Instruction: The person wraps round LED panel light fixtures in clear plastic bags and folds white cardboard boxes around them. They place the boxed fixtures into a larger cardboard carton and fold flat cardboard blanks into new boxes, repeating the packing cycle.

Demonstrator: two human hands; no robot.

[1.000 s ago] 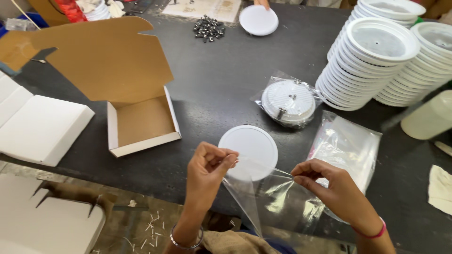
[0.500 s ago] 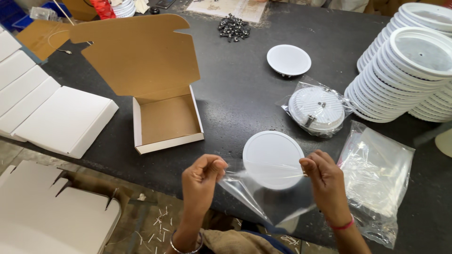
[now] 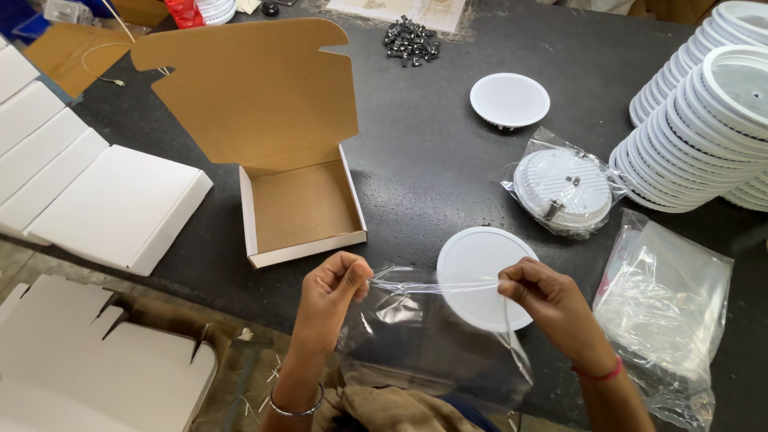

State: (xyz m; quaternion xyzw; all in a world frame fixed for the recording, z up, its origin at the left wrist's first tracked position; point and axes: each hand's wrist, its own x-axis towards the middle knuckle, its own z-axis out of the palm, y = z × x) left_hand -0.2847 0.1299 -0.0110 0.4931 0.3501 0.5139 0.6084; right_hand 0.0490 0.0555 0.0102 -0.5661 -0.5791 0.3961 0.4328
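Head view: left hand (image 3: 334,288) and right hand (image 3: 544,300) each pinch a top edge of a clear bag (image 3: 436,336), stretching its mouth taut above the table (image 3: 416,168) edge. White disc (image 3: 484,276) lies on the table just behind the bag, not yet inside. Open box (image 3: 300,204) stands empty to the left. One bagged disc (image 3: 564,190) lies finished; spare bags (image 3: 668,308) and stacked discs (image 3: 704,128) wait at right. Judged stage: bag opened, filling and boxing undone
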